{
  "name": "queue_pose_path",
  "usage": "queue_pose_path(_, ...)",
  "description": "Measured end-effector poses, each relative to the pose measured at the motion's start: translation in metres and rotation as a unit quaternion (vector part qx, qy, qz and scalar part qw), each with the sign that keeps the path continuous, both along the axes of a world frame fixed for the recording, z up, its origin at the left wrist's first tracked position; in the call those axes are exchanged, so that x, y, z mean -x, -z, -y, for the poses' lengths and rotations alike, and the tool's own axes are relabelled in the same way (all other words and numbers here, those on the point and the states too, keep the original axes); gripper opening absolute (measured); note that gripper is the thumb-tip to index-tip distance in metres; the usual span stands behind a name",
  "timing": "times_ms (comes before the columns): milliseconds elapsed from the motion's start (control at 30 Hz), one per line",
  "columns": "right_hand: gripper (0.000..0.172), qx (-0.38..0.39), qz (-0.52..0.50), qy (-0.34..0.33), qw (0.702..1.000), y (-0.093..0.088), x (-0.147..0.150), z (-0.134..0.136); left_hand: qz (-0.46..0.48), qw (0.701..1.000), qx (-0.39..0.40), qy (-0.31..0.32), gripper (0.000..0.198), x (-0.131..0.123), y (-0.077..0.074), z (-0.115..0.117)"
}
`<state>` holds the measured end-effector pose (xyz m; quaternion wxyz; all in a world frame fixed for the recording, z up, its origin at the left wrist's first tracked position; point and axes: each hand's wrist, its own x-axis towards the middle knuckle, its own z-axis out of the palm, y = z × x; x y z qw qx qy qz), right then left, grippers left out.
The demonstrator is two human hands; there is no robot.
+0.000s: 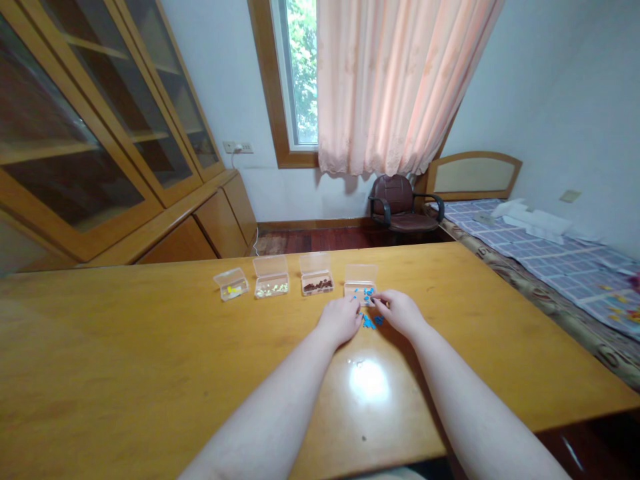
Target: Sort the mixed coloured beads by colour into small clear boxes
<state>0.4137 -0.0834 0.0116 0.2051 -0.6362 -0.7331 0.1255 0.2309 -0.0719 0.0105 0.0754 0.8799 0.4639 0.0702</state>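
A small clear plastic box [361, 274] stands with its lid raised at the right end of a row, with several small blue pieces [369, 293] inside. My left hand [341, 321] is at the box's front left corner, fingers curled; whether they hold the box or a piece is hidden. Over the box's front right side, my right hand [401, 312] has thumb and fingertips pinched together. What they hold, if anything, is too small to make out. Just in front of the box, between my hands, more blue pieces [369, 323] lie loose on the wooden table [150, 373].
To the left stand three more clear boxes with raised lids: one with brown pieces [318, 287], one with pale yellow pieces [271, 289], one with bright yellow pieces [233, 290]. Beyond the table are an armchair [395, 200], a bed [555, 260] and a glass-fronted cabinet [165, 193].
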Motion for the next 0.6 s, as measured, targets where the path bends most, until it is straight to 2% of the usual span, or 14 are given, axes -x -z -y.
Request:
queue_pose_path(133,0.031,0.008,0.024,0.014,1.000,-0.009,-0.004,0.003,-0.017,1.000,0.014,-0.009,0.023,-0.001,0.000,0.000)
queue_pose_path(233,0.028,0.046,0.055,0.030,0.997,-0.015,-0.014,0.004,-0.027,0.999,0.022,-0.013,0.024,-0.002,0.003,-0.002)
queue_pose_path(367,0.024,0.125,0.070,0.006,0.990,-0.016,-0.027,0.004,-0.029,0.999,0.021,-0.015,0.025,-0.001,0.005,-0.004)
queue_pose_path(600,0.024,0.138,0.070,-0.038,0.987,-0.011,-0.027,0.002,-0.017,0.999,0.023,-0.019,0.024,0.001,0.000,-0.002)
